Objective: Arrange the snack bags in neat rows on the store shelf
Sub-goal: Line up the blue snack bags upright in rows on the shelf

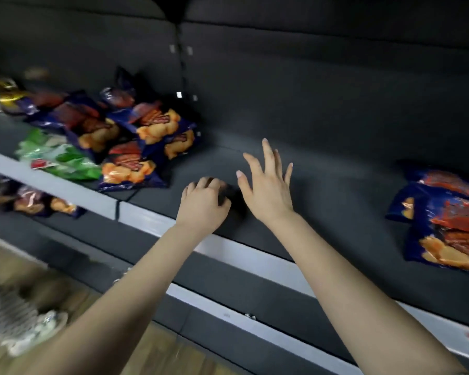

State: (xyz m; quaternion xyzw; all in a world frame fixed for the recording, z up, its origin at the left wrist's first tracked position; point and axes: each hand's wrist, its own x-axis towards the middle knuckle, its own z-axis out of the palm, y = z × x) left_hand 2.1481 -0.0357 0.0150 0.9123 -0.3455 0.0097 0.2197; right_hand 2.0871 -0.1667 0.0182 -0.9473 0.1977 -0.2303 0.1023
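Blue snack bags [132, 169] lie flat, tops toward shelf [322, 190] back.

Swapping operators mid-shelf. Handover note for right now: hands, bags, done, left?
Left hand: fingers curled, knuckles up, on the bare shelf; nothing visibly held.
Right hand: open, fingers spread, empty, above the shelf middle.
Bags: loose overlapping pile of blue snack bags at left with a green bag at its front; a second blue stack at right. More bags on the lower shelf.
Done: no neat row visible.
Left: spread both groups into rows across the middle gap.
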